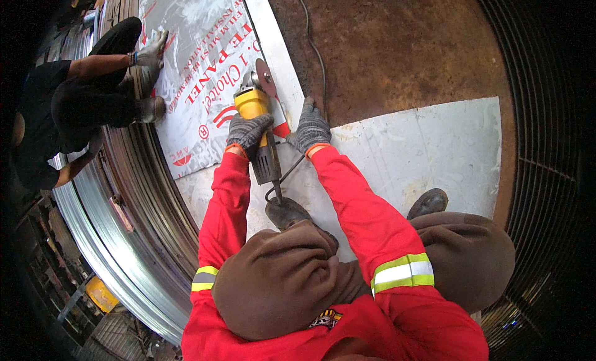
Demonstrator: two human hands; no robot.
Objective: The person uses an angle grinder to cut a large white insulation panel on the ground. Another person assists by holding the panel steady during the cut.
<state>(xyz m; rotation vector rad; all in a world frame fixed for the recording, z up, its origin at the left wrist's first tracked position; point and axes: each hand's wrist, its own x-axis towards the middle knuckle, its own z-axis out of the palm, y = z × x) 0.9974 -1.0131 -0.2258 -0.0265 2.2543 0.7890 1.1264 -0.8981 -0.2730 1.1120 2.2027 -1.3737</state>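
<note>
My left hand (pixel 248 130), in a grey knit glove, is wrapped round the yellow body of an angle grinder (pixel 252 104). The grinder's reddish-brown disc (pixel 265 79) stands on edge at a dark line between a film-covered panel (pixel 208 57) with red print and a narrow pale strip (pixel 276 47). Whether the disc touches the panel I cannot tell. Also gloved, my right hand (pixel 309 129) lies on the lower end of the strip, fingers stretched forward and thumb out to the left. The grinder's black cable passes close beneath its wrist.
A co-worker's gloved hand (pixel 152 49) rests on the panel's left edge. Bare grey sheet metal (pixel 428 147) lies under my boots, beside a rusty brown plate (pixel 397 50). A cable (pixel 313 41) crosses that plate. Long metal lengths (pixel 118 243) are stacked at left; dark bars line the right.
</note>
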